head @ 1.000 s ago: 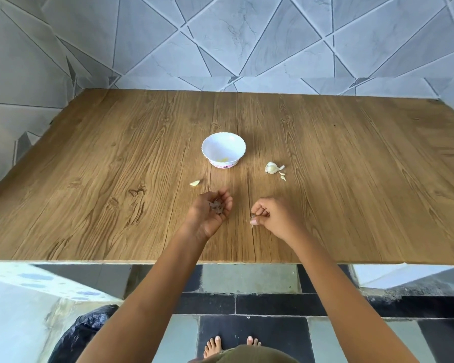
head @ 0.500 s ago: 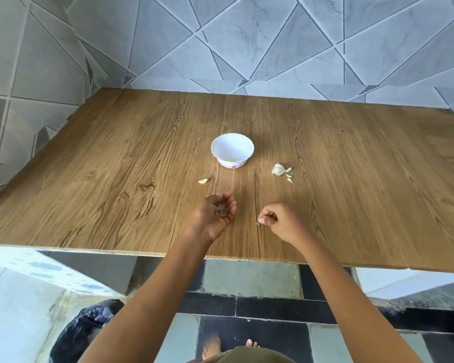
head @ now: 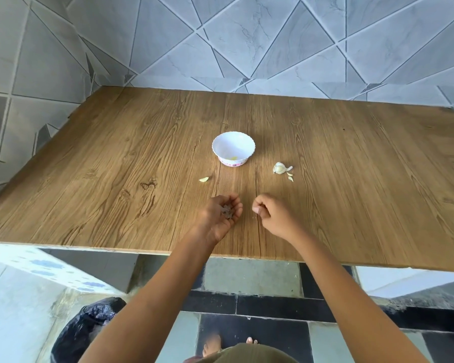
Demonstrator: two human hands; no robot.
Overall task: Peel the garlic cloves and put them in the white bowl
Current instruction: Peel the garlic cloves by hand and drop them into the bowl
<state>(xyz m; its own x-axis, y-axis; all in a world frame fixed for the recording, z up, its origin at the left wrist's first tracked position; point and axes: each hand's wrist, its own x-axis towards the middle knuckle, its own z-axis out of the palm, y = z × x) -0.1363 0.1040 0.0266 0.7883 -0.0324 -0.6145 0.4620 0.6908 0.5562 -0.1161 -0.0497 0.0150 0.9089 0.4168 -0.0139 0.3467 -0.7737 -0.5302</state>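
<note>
The white bowl [head: 233,146] stands mid-table with a pale yellow bit inside. A partly peeled garlic piece [head: 279,168] with loose skin flakes lies to the bowl's right. To its front left lies a single clove [head: 203,179]. My left hand [head: 220,216] is cupped palm up near the table's front and holds a small heap of dark garlic peel scraps [head: 227,212]. My right hand [head: 271,217] hovers beside it, fingers curled in with thumb against fingertips. Whether anything sits between them is hidden.
The wooden table [head: 116,166] meets a tiled wall at the back and on the left. Its front edge runs just behind my wrists. A bin with a black bag [head: 87,328] stands on the floor at the lower left, near my bare feet.
My right fingers have drawn in from the tabletop into a tighter curl. My left hand still cups the peel scraps in the same spot. The view has tilted slightly.
</note>
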